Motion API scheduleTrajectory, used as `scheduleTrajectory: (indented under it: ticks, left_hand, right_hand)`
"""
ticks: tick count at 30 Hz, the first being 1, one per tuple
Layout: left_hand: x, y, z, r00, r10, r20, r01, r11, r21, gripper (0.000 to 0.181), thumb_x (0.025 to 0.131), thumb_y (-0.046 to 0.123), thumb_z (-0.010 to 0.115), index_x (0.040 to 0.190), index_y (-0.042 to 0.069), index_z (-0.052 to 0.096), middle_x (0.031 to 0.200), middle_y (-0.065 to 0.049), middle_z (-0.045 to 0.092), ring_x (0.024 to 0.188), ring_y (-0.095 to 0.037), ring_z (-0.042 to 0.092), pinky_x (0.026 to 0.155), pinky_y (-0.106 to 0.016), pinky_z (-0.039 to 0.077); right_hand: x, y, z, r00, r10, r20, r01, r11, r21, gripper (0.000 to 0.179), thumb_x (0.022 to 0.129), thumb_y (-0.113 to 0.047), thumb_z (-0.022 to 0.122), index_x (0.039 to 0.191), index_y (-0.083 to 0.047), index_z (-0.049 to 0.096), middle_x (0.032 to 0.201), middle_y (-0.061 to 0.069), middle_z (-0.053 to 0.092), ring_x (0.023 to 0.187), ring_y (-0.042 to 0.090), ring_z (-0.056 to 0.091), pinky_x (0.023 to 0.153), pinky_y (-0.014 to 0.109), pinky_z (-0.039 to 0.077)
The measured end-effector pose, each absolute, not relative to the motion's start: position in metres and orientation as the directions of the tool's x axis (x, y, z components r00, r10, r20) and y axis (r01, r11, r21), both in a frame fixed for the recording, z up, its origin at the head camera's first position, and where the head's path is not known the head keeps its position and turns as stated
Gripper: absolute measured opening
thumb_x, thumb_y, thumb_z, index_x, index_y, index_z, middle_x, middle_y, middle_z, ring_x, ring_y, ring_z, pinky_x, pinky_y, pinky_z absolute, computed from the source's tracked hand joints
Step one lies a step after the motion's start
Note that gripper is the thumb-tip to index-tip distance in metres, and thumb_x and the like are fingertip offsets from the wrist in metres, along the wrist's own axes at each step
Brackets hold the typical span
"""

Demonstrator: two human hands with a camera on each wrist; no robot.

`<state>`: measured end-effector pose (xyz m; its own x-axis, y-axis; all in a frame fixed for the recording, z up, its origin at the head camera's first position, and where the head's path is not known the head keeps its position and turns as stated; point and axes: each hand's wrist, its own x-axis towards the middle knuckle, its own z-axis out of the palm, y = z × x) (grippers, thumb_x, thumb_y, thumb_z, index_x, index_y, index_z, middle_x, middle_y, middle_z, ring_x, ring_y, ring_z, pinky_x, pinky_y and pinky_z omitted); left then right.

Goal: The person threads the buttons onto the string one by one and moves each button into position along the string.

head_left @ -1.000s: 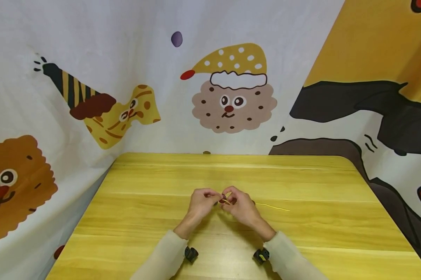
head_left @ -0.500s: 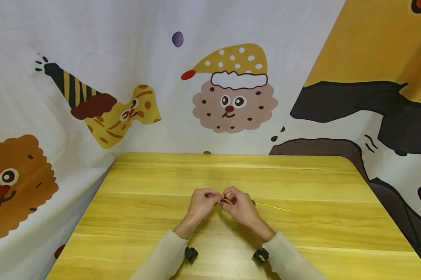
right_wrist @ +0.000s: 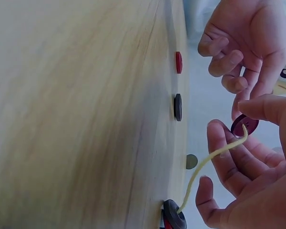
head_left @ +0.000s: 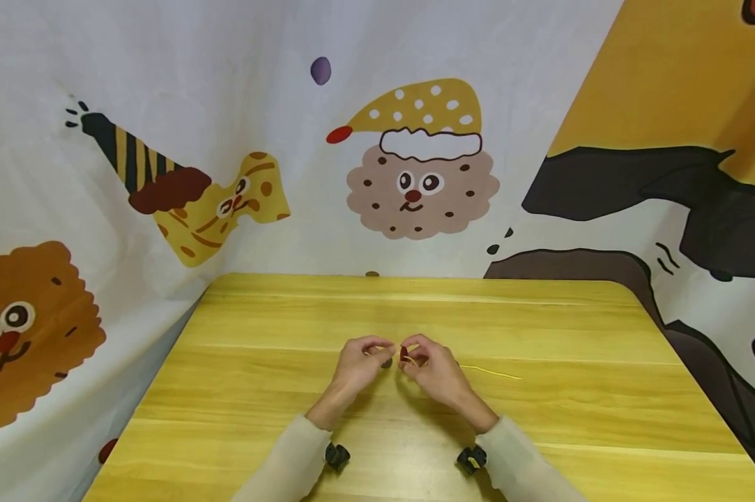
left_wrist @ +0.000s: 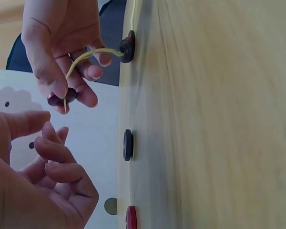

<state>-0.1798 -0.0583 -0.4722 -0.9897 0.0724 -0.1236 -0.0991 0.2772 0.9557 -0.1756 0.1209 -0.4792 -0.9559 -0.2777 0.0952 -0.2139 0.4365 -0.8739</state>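
My right hand (head_left: 436, 366) pinches a dark red button (right_wrist: 244, 125) between thumb and fingers. A yellow string (right_wrist: 214, 155) passes through this button, and its short end (left_wrist: 65, 105) pokes out on the far side. Farther along, the string runs through a black button (left_wrist: 127, 49) standing at the table surface, with a bit of red beside it. My left hand (head_left: 358, 362) is a small gap away from the dark red button in the head view. Its thumb and forefinger are close together, the other fingers loosely bent, with nothing seen between them.
On the wooden table (head_left: 258, 397), a loose black button (left_wrist: 128, 144) and a red button (left_wrist: 131, 218) lie near the hands. The string's long tail (head_left: 490, 371) stretches rightward from my right hand. A cartoon-printed cloth (head_left: 277, 251) hangs behind the table.
My left fingertips, which met the right ones at the dark red button, have drawn away to the left. The button now shows in my right hand's grip.
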Motion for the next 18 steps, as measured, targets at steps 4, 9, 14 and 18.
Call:
scheduleTrajectory:
  ticks: [4, 9, 14, 18]
  left_hand:
    - [-0.1799, -0.06, -0.473, -0.986, 0.107, -0.13, -0.095, 0.286, 0.953, 0.018, 0.092, 0.022, 0.07, 0.104, 0.01, 0.075, 0.084, -0.008, 0.063, 0.067, -0.016, 0.053, 0.054, -0.023, 0.04]
    - [-0.1797, -0.0607, -0.4742, -0.981, 0.119, -0.153, -0.115, 0.278, 0.954, 0.02, 0.091, 0.024, 0.07, 0.106, 0.011, 0.074, 0.089, -0.016, 0.064, 0.067, -0.019, 0.054, 0.054, -0.023, 0.04]
    - [-0.1783, -0.0612, -0.474, -0.978, 0.134, -0.161, -0.122, 0.258, 0.958, 0.022, 0.091, 0.024, 0.07, 0.107, 0.009, 0.073, 0.089, -0.017, 0.064, 0.074, -0.03, 0.059, 0.056, -0.024, 0.041]
    - [-0.1784, -0.062, -0.474, -0.977, 0.15, -0.149, -0.106, 0.266, 0.958, 0.022, 0.091, 0.025, 0.07, 0.105, 0.008, 0.074, 0.086, -0.011, 0.063, 0.073, -0.027, 0.058, 0.057, -0.025, 0.042]
  right_hand:
    - [-0.1761, 0.1221, -0.4791, -0.952, -0.296, 0.081, -0.208, 0.426, -0.881, 0.028, 0.088, -0.001, 0.068, 0.114, -0.007, 0.063, 0.098, 0.011, 0.075, 0.076, 0.018, 0.064, 0.063, 0.026, 0.05]
    - [-0.1769, 0.1225, -0.4799, -0.945, -0.318, 0.078, -0.214, 0.42, -0.882, 0.028, 0.089, -0.001, 0.067, 0.116, -0.009, 0.061, 0.104, 0.014, 0.074, 0.082, 0.02, 0.064, 0.066, 0.026, 0.049]
    - [-0.1763, 0.123, -0.4798, -0.94, -0.338, 0.05, -0.192, 0.401, -0.896, 0.028, 0.091, -0.001, 0.066, 0.117, -0.011, 0.06, 0.108, 0.015, 0.073, 0.089, 0.02, 0.067, 0.072, 0.029, 0.052]
    - [-0.1764, 0.1238, -0.4804, -0.935, -0.352, 0.034, -0.179, 0.39, -0.903, 0.028, 0.091, -0.001, 0.065, 0.117, -0.012, 0.06, 0.109, 0.014, 0.073, 0.093, 0.02, 0.068, 0.077, 0.032, 0.052]
